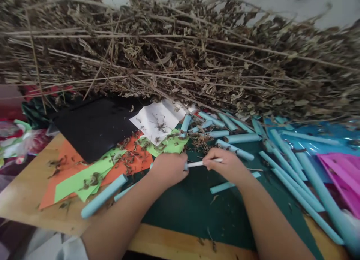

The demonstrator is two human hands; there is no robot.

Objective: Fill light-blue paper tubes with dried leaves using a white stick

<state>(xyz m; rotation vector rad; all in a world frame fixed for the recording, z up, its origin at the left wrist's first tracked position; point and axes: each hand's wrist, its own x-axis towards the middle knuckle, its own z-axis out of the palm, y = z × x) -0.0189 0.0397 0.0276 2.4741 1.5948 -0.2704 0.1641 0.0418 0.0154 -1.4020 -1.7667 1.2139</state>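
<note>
Clock directions run from one thin white stick (197, 164), at mid-picture over a dark green sheet (197, 211). Left to right: one black sheet (92, 125) lies toward ten; two pale-blue paper rolls (104, 196), one thick, one thin, lie between eight and nine; one creased white sheet (157, 121) lies between ten and eleven. The left hand (170, 168) is closed around one light-blue tube (186, 166), the stick at its end. The right hand (222, 164) pinches the stick between thumb and fingers. One short blue roll (222, 187) lies between four and five; pink material (340, 177) lies at three.
</note>
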